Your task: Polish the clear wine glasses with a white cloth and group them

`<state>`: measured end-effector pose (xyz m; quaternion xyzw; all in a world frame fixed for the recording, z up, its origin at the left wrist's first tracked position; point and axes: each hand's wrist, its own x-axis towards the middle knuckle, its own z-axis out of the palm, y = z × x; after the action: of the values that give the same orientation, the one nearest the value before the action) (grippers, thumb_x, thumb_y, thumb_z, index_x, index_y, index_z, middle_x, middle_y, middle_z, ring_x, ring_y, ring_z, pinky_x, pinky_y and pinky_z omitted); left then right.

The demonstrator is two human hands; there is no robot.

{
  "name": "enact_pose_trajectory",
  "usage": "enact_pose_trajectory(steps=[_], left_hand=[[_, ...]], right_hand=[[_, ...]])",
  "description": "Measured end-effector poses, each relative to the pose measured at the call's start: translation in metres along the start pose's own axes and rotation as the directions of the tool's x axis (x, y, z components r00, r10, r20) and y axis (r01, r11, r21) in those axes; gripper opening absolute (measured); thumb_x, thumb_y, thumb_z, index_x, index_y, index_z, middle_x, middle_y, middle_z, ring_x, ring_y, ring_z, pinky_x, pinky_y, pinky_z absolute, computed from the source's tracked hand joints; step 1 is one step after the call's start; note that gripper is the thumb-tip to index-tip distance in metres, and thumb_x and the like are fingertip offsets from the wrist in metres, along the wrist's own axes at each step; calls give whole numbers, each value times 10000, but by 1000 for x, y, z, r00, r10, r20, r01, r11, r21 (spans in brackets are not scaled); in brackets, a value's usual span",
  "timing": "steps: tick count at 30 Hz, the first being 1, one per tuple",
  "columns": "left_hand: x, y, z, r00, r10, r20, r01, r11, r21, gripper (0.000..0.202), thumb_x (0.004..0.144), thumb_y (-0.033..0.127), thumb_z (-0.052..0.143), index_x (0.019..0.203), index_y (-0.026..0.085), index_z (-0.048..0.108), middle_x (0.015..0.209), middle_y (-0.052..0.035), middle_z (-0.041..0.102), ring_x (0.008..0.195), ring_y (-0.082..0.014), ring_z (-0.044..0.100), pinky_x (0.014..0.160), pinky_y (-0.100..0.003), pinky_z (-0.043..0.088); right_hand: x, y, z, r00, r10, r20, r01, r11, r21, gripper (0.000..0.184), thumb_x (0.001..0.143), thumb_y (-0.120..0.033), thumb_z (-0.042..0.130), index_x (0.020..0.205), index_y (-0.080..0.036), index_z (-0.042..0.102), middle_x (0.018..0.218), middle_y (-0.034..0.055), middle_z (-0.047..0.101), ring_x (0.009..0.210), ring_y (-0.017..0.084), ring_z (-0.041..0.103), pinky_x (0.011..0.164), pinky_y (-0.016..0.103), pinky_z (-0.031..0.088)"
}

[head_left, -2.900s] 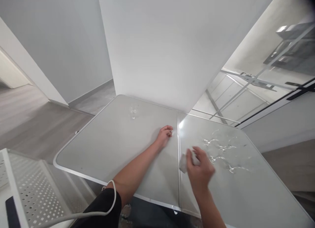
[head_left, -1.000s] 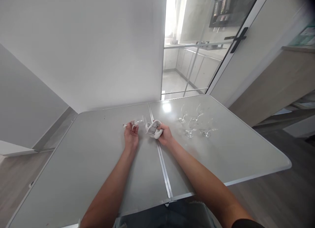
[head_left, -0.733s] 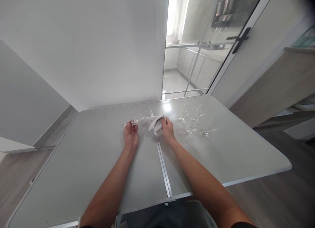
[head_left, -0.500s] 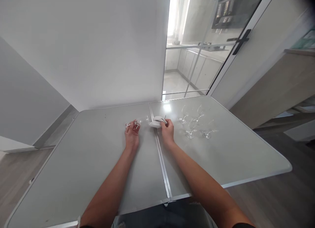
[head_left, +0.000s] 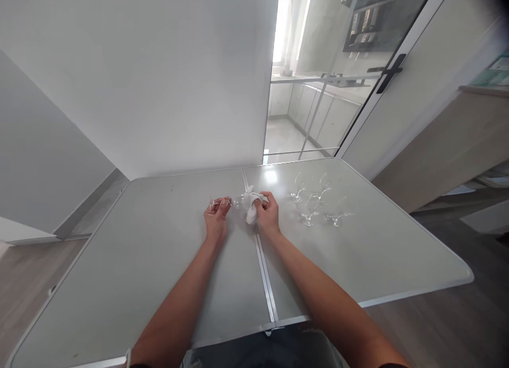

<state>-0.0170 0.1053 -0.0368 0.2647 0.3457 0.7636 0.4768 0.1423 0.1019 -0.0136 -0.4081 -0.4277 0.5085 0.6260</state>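
My left hand pinches the stem of a clear stemmed glass held on its side just above the grey folding table. My right hand is closed on a white cloth, which is bunched against the bowl end of that glass. The bowl itself is mostly hidden by the cloth. Both hands meet near the table's centre seam.
Several more clear stemmed glasses stand in a group on the right table half, close to my right hand. A white wall panel rises behind the table. A glass door with a black handle is at the back right.
The view swung from the table's left end to face its middle. My left hand picked up the glass, and my right hand brought the cloth onto its bowl and bunched it there.
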Motion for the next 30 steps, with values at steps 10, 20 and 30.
enact_pose_trajectory(steps=[10, 20, 30], left_hand=[[-2, 9, 0, 998, -56, 34, 56, 998, -15, 248, 798, 350, 801, 975, 198, 714, 1146, -74, 725, 1086, -179, 685, 806, -235, 544], [-5, 6, 6, 992, -63, 106, 72, 994, -84, 279, 818, 408, 787, 946, 173, 708, 1035, -86, 734, 1069, -221, 694, 978, -378, 528], [-5, 3, 6, 979, -97, 178, 126, 978, -164, 239, 819, 355, 797, 958, 190, 695, 1049, -66, 700, 1135, -225, 661, 988, -368, 515]], right_hand=[[-6, 4, -2, 870, 8, 494, 36, 996, -78, 279, 849, -318, 665, 1056, -274, 482, 764, -43, 572, 693, 149, 494, 714, 279, 429], [-20, 7, 9, 836, 99, 540, -147, 988, 47, 369, 781, -216, 702, 1055, -290, 465, 738, -68, 587, 621, 134, 492, 663, 266, 438], [-10, -1, 2, 848, 107, 519, -116, 993, -15, 660, 764, -186, 682, 1379, -310, 477, 878, -24, 666, 827, 198, 624, 920, 425, 495]])
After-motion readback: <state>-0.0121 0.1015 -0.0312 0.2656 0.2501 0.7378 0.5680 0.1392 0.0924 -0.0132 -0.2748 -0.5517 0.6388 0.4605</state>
